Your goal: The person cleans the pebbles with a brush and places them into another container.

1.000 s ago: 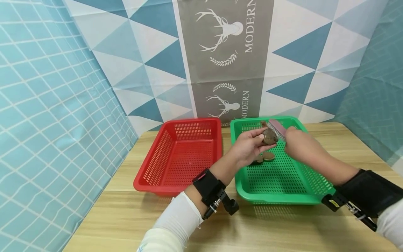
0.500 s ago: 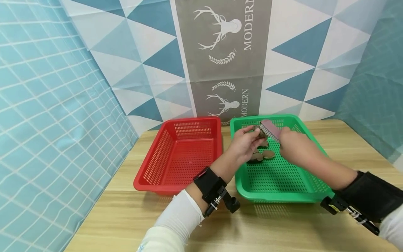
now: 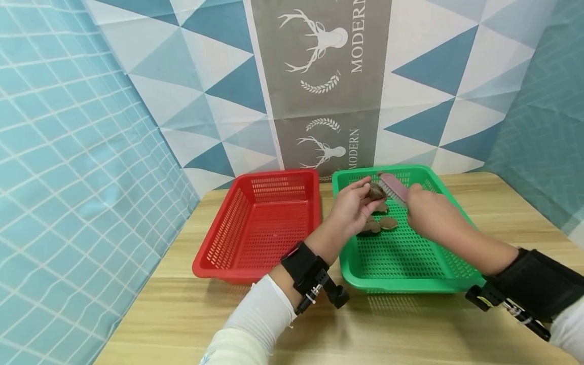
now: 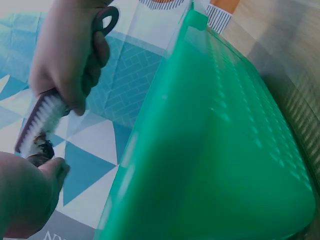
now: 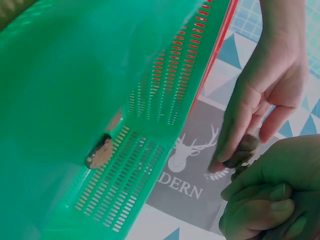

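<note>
- Our right hand [image 3: 430, 212] grips one pink-backed, white-bristled brush [image 3: 394, 187].
- Our left hand [image 3: 348, 209] pinches one rounded brown lump [image 3: 376, 191] above the green perforated plastic basket [image 3: 406, 286], probably to bare its edge to the brush.
- Inside lie perhaps three or four flattish brown pieces [image 3: 389, 223], partly hidden; left of it stands one red perforated plastic basket [image 3: 228, 272].

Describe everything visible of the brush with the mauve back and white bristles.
The mauve-backed, white-bristled brush looks plastic, with a narrow, flat head and dense, pale bristles. Its handle, mostly hidden by the right hand curled round it, ends in a dark loop. It is held tilted over the green perforated plastic basket, head towards the person's left, bristles facing the rounded brown lump in the left hand; they appear to touch it.
</note>
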Tool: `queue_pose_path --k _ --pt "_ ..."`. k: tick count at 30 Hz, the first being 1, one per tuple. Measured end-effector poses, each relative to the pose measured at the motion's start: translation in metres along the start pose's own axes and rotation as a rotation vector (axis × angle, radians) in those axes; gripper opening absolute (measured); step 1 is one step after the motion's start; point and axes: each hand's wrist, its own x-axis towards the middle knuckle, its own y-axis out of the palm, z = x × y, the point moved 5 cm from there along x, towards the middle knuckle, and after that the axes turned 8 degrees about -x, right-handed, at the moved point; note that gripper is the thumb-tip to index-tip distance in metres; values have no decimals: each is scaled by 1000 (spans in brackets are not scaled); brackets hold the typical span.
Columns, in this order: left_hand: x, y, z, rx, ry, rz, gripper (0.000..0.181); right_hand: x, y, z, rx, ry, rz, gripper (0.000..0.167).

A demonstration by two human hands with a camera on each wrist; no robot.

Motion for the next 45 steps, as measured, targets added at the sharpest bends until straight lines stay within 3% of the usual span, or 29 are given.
queue_pose_path --k 5,12,17,19,24,27,32,36,39,45 --pt "0 3 7 65 -24 6 37 1 -1 5 17 16 9 27" --pt "2 -1 -2 30 41 -68 35 -7 5 2 -47 -12 -53 16" --pt "2 2 0 31 27 -25 36 -6 1 0 -62 -26 -107 16" --pt "1 3 3 30 9 -4 36 -4 1 1 -37 -9 -88 20" --pt "-1 0 2 -81 2 -23 34 -4 6 3 4 13 -31 26" --pt "-1 -3 -3 -137 22 -45 32 -6 8 0 -24 -4 -56 19" --pt "-2 -1 -6 -73 10 13 33 -5 0 -2 -63 -25 -131 19" --pt "-5 2 -5 -19 -11 47 35 -3 -4 4 -37 -15 -89 24" --pt "-6 4 -5 -32 -15 59 36 -2 -2 5 -34 -9 -75 23" --pt "-6 4 -5 -103 -49 68 37 -1 -1 -2 -80 -20 -135 18"
